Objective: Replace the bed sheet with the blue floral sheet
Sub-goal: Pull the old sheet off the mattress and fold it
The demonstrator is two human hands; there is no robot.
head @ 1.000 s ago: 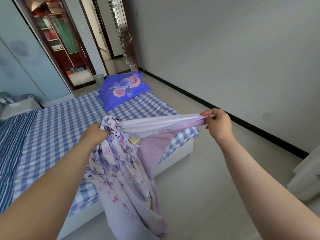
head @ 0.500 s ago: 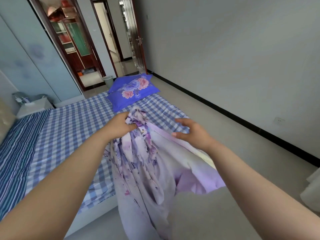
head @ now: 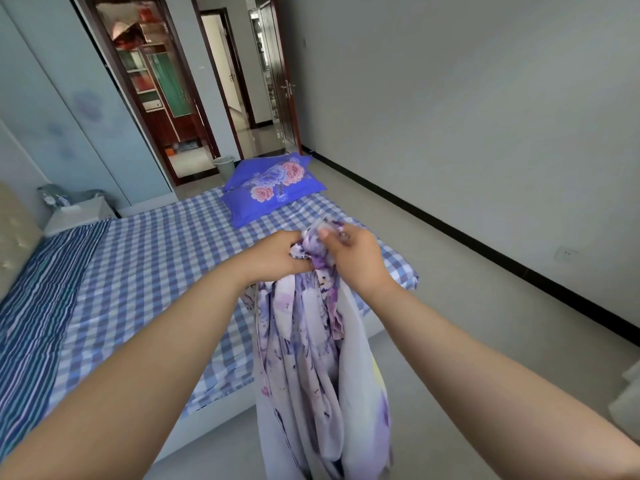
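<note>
A pale lilac sheet with purple and blue flowers (head: 311,368) hangs in long folds from both hands, down past the bed's near corner toward the floor. My left hand (head: 273,254) grips its bunched top edge. My right hand (head: 353,258) pinches the same bunch right beside it, thumb on top. The bed (head: 145,271) under them is covered by a blue and white checked sheet, with a blue striped cloth (head: 38,306) along its left side.
Two blue pillows with pink roses (head: 273,188) lie at the bed's far corner. A white nightstand (head: 76,213) stands at the left, a small bin (head: 224,166) by the open doorway. Bare tiled floor runs along the right wall.
My right hand let go of the stretched-out edge, came in to the left and now pinches the bunch beside my left hand. The sheet hangs gathered instead of spread.
</note>
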